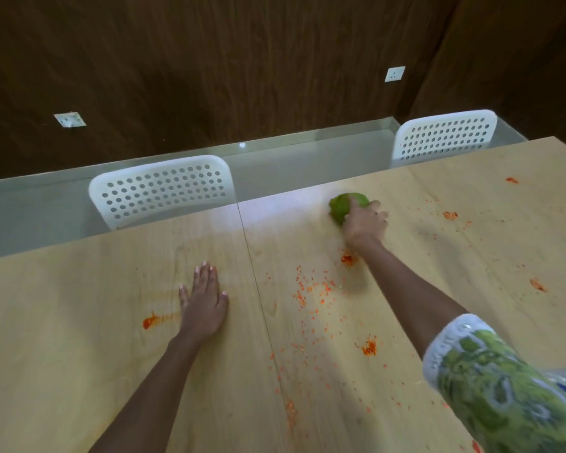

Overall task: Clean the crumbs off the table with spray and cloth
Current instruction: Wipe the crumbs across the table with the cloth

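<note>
Green cloth point(340, 207) bunched under right hand point(365, 223) at far edge of surface point(79, 322), fingers curled gripping it; soft, light, best clutched as wad; left hand point(203, 302) flat, holding nothing; crumbs point(311, 289) nearer.

Green cloth point(342, 206), orange crumbs point(311, 289)

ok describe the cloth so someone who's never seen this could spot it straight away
On the long wooden table, look toward the far edge, between the two white chairs. The cloth is a bunched wad under the right hand, which grips it. It is the only green thing on the tabletop; the rest is orange crumbs.
</note>
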